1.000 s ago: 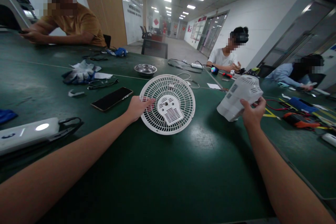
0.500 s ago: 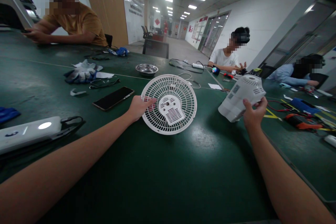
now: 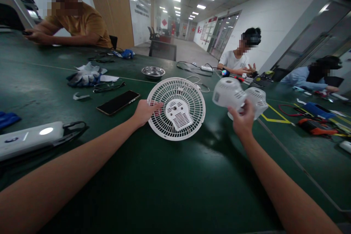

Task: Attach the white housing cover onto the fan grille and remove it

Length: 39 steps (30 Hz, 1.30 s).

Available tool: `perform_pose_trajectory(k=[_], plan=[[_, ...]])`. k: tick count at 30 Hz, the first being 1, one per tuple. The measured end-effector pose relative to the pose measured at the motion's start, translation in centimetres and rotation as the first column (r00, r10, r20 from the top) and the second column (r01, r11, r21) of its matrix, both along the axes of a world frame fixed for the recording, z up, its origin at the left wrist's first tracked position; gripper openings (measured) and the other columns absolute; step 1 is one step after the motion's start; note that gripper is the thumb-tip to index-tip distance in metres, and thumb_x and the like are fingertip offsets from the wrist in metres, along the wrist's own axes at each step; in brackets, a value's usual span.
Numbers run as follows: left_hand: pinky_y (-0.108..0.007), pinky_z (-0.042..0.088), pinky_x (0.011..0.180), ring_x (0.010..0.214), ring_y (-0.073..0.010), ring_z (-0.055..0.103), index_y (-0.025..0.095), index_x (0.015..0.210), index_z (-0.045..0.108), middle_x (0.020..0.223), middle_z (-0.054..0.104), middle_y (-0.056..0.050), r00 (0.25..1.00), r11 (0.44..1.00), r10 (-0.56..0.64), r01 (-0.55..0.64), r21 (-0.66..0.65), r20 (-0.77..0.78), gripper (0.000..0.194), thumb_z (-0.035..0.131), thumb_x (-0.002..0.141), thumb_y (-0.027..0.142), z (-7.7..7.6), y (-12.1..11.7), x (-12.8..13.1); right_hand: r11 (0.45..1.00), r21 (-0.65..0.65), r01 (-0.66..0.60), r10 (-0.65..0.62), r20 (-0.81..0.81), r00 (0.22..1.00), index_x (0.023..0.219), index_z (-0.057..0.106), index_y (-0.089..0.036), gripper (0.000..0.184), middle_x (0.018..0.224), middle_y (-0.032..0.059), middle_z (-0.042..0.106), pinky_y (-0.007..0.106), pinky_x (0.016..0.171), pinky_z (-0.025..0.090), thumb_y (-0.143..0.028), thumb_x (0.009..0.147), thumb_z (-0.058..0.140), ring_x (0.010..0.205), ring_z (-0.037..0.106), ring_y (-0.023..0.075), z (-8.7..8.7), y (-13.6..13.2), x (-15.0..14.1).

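My left hand [image 3: 148, 112] grips the left rim of a round white fan grille [image 3: 196, 98], thumb over its bars. The grille is tilted up to face me, with a slotted plate at its centre. My right hand [image 3: 244, 119] is closed on a white plastic housing [image 3: 229, 92], which is smeared by motion and raised over the table to the right of the grille. Just behind the hand is a second white vented housing [image 3: 257, 99]. Its lower part is partly covered by my fingers, and I cannot tell whether the two pieces touch.
A phone [image 3: 119, 102], work gloves [image 3: 86, 75] and a metal bowl [image 3: 153, 72] lie beyond my left hand. A white device [image 3: 33, 137] sits at left. An orange-and-black tool [image 3: 315, 127] and cables lie at right. Several people sit around the green table [image 3: 164, 182].
My right hand has swung left toward the grille with a white housing. Two white pieces now show where one shape was visible. My left hand and the grille have hardly moved.
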<state>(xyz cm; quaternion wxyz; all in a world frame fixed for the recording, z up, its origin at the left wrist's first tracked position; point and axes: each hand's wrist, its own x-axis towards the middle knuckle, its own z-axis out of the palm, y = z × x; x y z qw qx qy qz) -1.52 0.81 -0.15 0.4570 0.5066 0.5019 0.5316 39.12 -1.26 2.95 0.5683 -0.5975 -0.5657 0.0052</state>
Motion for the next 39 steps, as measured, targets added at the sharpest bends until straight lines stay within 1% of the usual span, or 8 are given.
perform_pose_trajectory(k=[6, 16, 20, 22, 26, 29, 33, 39], plan=[[-0.037, 0.064, 0.068, 0.073, -0.0242, 0.077, 0.012, 0.092, 0.079, 0.085, 0.081, -0.011, 1.0, 1.0, -0.002, 0.002, -0.015, 0.009, 0.023, 0.085, 0.079, 0.03, 0.3, -0.3, 0.2, 0.946, -0.307, -0.1, 0.154, 0.156, 0.976, 0.144, 0.055, -0.014, 0.089, 0.125, 0.0177, 0.072, 0.047, 0.095, 0.051, -0.072, 0.078, 0.068, 0.1, 0.065, 0.0308, -3.1, 1.2, -4.0], [-0.035, 0.062, 0.064, 0.066, -0.0218, 0.074, 0.012, 0.087, 0.079, 0.078, 0.079, -0.01, 1.0, 1.0, -0.004, 0.004, 0.008, -0.01, 0.022, 0.085, 0.079, 0.032, 0.1, 0.0, 0.0, 0.791, -0.563, 0.239, 0.06, 0.461, 0.886, 0.142, 0.057, -0.013, 0.08, 0.145, 0.0267, 0.054, 0.065, 0.112, 0.037, -0.067, 0.084, 0.065, 0.138, 0.047, 0.0477, -3.1, 0.9, -4.7], [-0.033, 0.06, 0.062, 0.063, -0.021, 0.072, 0.013, 0.082, 0.078, 0.074, 0.078, -0.008, 0.998, 0.997, 0.036, -0.033, 0.064, -0.049, 0.022, 0.083, 0.08, 0.035, 0.1, -0.3, 0.2, 0.94, -0.339, -0.03, 0.114, 0.23, 0.966, 0.146, 0.059, -0.016, 0.075, 0.143, 0.0216, 0.058, 0.063, 0.116, 0.037, -0.06, 0.086, 0.066, 0.135, 0.051, 0.0426, -2.2, -0.7, -5.9], [-0.034, 0.061, 0.063, 0.066, -0.0223, 0.073, 0.015, 0.08, 0.078, 0.075, 0.078, -0.007, 0.995, 0.993, 0.057, -0.048, 0.109, -0.077, 0.021, 0.082, 0.081, 0.036, 0.4, -0.7, 0.4, 0.911, -0.272, -0.311, 0.309, -0.052, 0.95, 0.136, 0.067, -0.02, 0.062, 0.129, 0.0155, 0.068, 0.057, 0.112, 0.045, -0.06, 0.089, 0.065, 0.122, 0.061, 0.0363, -1.9, -2.0, -7.7], [-0.036, 0.063, 0.071, 0.074, -0.0242, 0.077, 0.017, 0.08, 0.078, 0.079, 0.08, -0.007, 0.982, 0.965, 0.144, -0.112, 0.238, -0.121, 0.02, 0.079, 0.085, 0.037, 1.0, -1.8, 1.0, 0.511, -0.179, -0.841, 0.494, -0.739, 0.458, 0.122, 0.074, -0.031, 0.047, 0.115, 0.0039, 0.079, 0.053, 0.106, 0.052, -0.064, 0.089, 0.067, 0.118, 0.067, 0.0319, -2.2, -4.5, -12.2], [-0.037, 0.063, 0.076, 0.079, -0.0251, 0.078, 0.017, 0.084, 0.079, 0.081, 0.081, -0.007, 0.971, 0.949, 0.173, -0.118, 0.292, -0.168, 0.022, 0.077, 0.087, 0.039, 1.3, -2.4, 1.5, 0.381, -0.043, -0.924, 0.406, -0.89, 0.209, 0.116, 0.076, -0.032, 0.042, 0.117, 0.0013, 0.08, 0.051, 0.105, 0.055, -0.061, 0.085, 0.074, 0.122, 0.068, 0.031, -2.1, -5.7, -14.0], [-0.038, 0.063, 0.08, 0.086, -0.0258, 0.077, 0.018, 0.089, 0.078, 0.087, 0.081, -0.007, 0.962, 0.942, 0.162, -0.084, 0.326, -0.222, 0.023, 0.076, 0.089, 0.041, 1.4, -2.7, 1.8, 0.36, -0.015, -0.933, 0.393, -0.904, 0.167, 0.107, 0.079, -0.038, 0.032, 0.115, -0.0039, 0.082, 0.053, 0.107, 0.054, -0.06, 0.085, 0.075, 0.127, 0.067, 0.0328, -1.3, -6.4, -14.0], [-0.037, 0.061, 0.085, 0.102, -0.0251, 0.074, 0.015, 0.125, 0.067, 0.115, 0.077, -0.012, 0.976, 0.948, -0.005, 0.074, 0.309, -0.218, 0.037, 0.057, 0.103, 0.043, 0.7, -1.4, 1.9, 0.568, 0.042, -0.822, 0.455, -0.849, 0.271, 0.105, 0.078, -0.048, 0.024, 0.116, -0.0154, 0.08, 0.049, 0.115, 0.049, -0.046, 0.082, 0.083, 0.13, 0.064, 0.0288, -1.4, -5.8, -13.0]])
